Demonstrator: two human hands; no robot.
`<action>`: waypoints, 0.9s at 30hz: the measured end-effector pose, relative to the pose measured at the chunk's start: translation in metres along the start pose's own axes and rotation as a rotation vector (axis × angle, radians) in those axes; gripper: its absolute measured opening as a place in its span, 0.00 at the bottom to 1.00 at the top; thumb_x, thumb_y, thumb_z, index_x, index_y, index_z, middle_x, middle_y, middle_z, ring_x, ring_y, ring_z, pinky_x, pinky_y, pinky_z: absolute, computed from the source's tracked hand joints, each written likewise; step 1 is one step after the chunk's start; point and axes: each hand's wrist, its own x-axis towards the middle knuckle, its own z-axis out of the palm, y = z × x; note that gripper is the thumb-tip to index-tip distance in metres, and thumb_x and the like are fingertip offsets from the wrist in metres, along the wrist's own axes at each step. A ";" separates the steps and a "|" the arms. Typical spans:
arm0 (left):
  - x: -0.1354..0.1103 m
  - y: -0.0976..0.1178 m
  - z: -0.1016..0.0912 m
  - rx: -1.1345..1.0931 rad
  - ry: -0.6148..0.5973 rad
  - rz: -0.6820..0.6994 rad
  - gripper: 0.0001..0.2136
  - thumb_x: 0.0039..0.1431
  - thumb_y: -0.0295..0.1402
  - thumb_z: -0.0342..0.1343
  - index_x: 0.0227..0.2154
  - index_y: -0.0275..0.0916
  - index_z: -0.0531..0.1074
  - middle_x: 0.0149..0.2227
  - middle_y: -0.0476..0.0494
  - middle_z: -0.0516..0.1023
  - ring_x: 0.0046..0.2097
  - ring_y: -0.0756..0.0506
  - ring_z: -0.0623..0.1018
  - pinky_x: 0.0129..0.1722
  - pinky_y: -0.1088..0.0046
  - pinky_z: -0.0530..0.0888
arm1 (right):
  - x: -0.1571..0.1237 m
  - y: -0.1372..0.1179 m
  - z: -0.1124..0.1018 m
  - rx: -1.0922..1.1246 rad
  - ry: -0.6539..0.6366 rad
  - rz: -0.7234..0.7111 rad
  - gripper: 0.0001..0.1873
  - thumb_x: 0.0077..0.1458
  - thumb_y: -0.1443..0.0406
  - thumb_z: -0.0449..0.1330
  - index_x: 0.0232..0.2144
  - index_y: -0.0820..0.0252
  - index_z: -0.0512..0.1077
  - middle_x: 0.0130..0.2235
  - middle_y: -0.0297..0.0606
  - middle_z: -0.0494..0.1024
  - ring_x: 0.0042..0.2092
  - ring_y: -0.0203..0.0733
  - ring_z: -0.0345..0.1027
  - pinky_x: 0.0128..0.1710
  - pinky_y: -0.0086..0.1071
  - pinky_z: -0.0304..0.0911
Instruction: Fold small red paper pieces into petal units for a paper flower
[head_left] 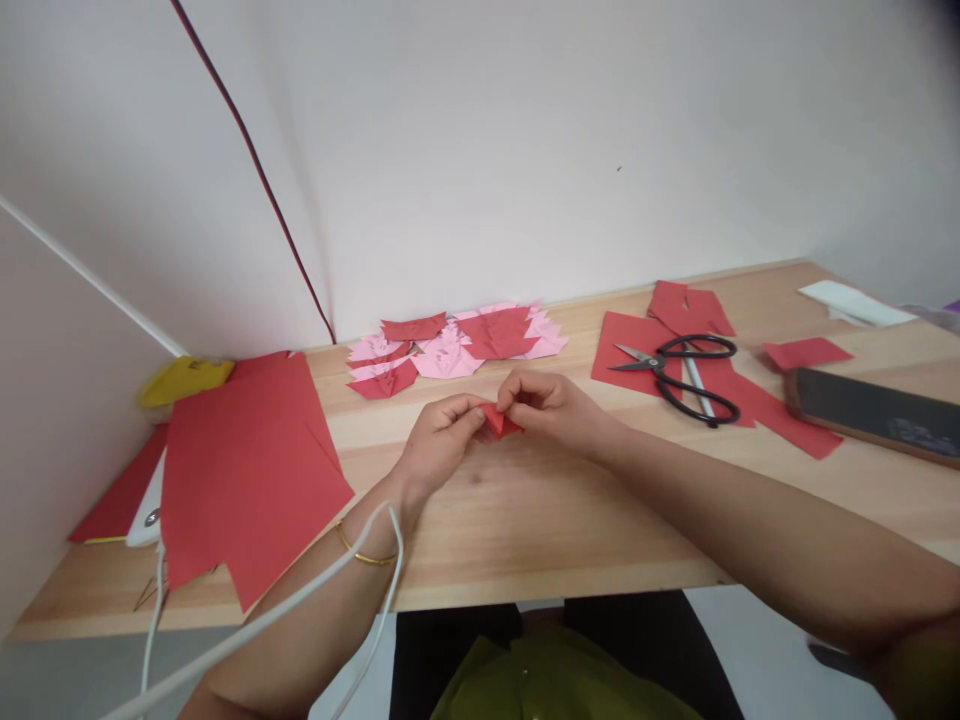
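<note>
A small folded piece of red paper (499, 422) is held between both hands just above the wooden table (570, 520). My left hand (442, 440) pinches its left edge with thumb and fingers closed. My right hand (547, 405) grips its right side, fingers curled over it. A gold bangle sits on my left wrist. Behind the hands lies a cluster of folded red and pink paper shapes (457, 350) near the wall.
A stack of red paper sheets (240, 470) lies at the left, with a yellow object (184, 380) behind it. Black scissors (682, 375) rest on red scraps at the right, beside a dark flat phone-like object (877, 412). A white cable (300, 600) crosses my left arm.
</note>
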 end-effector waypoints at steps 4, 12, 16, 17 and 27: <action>0.002 -0.003 -0.001 -0.152 -0.042 -0.046 0.07 0.49 0.31 0.57 0.29 0.34 0.77 0.26 0.46 0.78 0.29 0.50 0.74 0.35 0.73 0.70 | 0.001 0.001 -0.002 -0.134 0.012 -0.104 0.07 0.44 0.73 0.53 0.26 0.61 0.70 0.28 0.34 0.72 0.29 0.34 0.65 0.29 0.28 0.59; 0.002 -0.002 -0.003 -0.108 -0.063 -0.050 0.11 0.52 0.37 0.57 0.26 0.33 0.77 0.27 0.43 0.77 0.30 0.49 0.74 0.35 0.73 0.70 | 0.001 0.000 -0.002 -0.239 -0.015 -0.258 0.09 0.45 0.75 0.52 0.24 0.60 0.71 0.27 0.34 0.74 0.32 0.35 0.67 0.34 0.29 0.61; 0.001 0.000 -0.001 -0.019 -0.015 -0.048 0.12 0.49 0.39 0.61 0.24 0.33 0.75 0.25 0.45 0.76 0.28 0.51 0.72 0.33 0.75 0.68 | 0.000 0.000 -0.001 -0.147 -0.038 -0.164 0.07 0.47 0.72 0.54 0.29 0.60 0.70 0.28 0.34 0.73 0.31 0.34 0.66 0.32 0.29 0.61; 0.001 0.000 -0.001 -0.026 -0.010 -0.042 0.12 0.49 0.40 0.61 0.24 0.34 0.75 0.25 0.46 0.76 0.29 0.51 0.72 0.33 0.75 0.68 | 0.000 0.000 -0.001 -0.092 -0.038 -0.118 0.07 0.47 0.71 0.55 0.32 0.60 0.69 0.29 0.34 0.72 0.30 0.34 0.65 0.32 0.29 0.61; 0.001 0.000 -0.004 0.088 0.014 -0.006 0.13 0.51 0.41 0.60 0.26 0.34 0.76 0.27 0.46 0.77 0.30 0.50 0.73 0.35 0.75 0.68 | 0.001 -0.007 -0.005 -0.137 -0.039 0.097 0.05 0.52 0.64 0.54 0.27 0.61 0.67 0.26 0.31 0.66 0.27 0.33 0.58 0.27 0.28 0.56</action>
